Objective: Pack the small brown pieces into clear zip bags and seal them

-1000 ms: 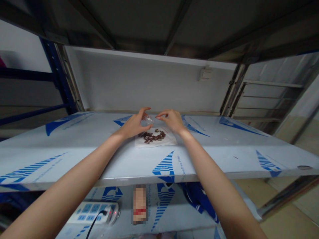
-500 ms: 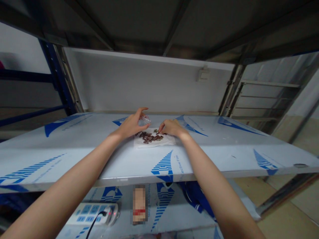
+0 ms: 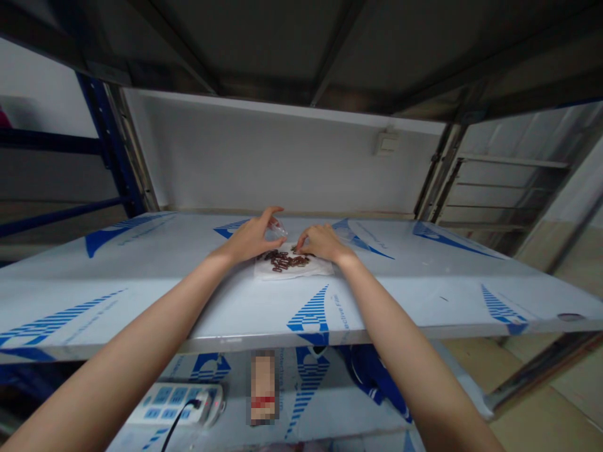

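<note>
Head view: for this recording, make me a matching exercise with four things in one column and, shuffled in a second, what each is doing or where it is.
Things:
1. left hand
2. right hand
3. small brown pieces
4. white power strip

Places and states:
A. on the shelf below, a black cable plugged in
B. lying on a white sheet on the film-covered shelf
C. holding a small clear object
D. next to the brown pieces, over the sheet

Pairs: 1-C, 2-D, 3-B, 4-A
</note>
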`<move>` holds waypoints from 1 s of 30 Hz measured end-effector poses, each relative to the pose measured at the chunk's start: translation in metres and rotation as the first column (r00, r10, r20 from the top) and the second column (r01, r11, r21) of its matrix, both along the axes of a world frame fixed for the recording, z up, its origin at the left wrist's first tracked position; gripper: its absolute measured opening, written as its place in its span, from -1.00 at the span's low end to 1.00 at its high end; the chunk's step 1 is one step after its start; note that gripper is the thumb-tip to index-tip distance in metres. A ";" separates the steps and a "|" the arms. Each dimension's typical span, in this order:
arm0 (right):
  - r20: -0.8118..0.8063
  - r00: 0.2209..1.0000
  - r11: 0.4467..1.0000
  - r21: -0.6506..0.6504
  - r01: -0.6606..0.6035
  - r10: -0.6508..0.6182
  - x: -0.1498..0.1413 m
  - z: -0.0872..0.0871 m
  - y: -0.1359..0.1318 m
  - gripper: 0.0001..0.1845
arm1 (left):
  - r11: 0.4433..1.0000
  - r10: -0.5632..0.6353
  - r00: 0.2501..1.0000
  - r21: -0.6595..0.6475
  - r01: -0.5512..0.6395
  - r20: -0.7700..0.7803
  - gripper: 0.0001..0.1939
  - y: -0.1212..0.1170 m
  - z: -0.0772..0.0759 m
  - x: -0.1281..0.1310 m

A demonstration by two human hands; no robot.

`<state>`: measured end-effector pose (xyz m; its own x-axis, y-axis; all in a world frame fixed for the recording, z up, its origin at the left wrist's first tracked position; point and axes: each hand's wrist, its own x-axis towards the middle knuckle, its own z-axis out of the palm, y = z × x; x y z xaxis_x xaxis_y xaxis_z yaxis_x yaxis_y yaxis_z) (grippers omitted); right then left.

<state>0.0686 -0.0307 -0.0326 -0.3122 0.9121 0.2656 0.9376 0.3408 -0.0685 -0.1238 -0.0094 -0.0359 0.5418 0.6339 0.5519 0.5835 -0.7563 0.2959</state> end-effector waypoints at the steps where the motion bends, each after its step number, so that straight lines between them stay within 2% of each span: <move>1: -0.001 1.000 1.000 0.008 0.003 -0.003 0.000 0.000 0.000 -0.87 | 1.000 -0.004 1.000 -0.002 0.004 -0.002 -0.34 -0.001 0.000 0.000; 7: -0.011 1.000 0.999 -0.035 0.003 -0.004 0.000 0.001 -0.002 -0.86 | 1.000 -0.008 1.000 -0.002 0.008 -0.012 -0.34 0.000 -0.001 0.001; 11: -0.071 0.997 0.998 -0.063 -0.005 0.001 0.002 0.003 -0.002 -0.83 | 1.000 0.003 1.000 -0.008 -0.003 -0.009 -0.33 0.001 -0.001 0.001; 15: -0.090 0.995 0.987 -0.155 -0.051 0.037 0.005 0.002 0.001 -0.84 | 1.000 0.006 1.000 -0.015 -0.006 -0.009 -0.33 -0.001 0.000 0.002; 17: -0.068 0.997 0.986 -0.160 -0.047 0.037 0.005 0.001 0.001 -0.84 | 1.000 0.008 1.000 -0.016 -0.009 -0.015 -0.32 -0.001 0.000 0.002; 22: -0.016 1.000 0.998 -0.059 -0.015 0.014 0.000 0.001 -0.002 -0.87 | 1.000 0.003 1.000 -0.011 -0.003 -0.015 -0.32 0.002 -0.001 0.001; 28: -0.277 0.955 0.985 0.160 -0.065 0.108 -0.001 0.006 0.004 -0.79 | 1.000 -0.005 0.998 -0.020 0.004 -0.057 -0.29 -0.003 -0.002 0.004; 30: -0.309 0.938 0.975 0.201 -0.096 0.156 -0.002 0.006 0.006 -0.79 | 1.000 -0.019 0.997 -0.020 0.018 -0.071 -0.28 -0.004 -0.002 0.006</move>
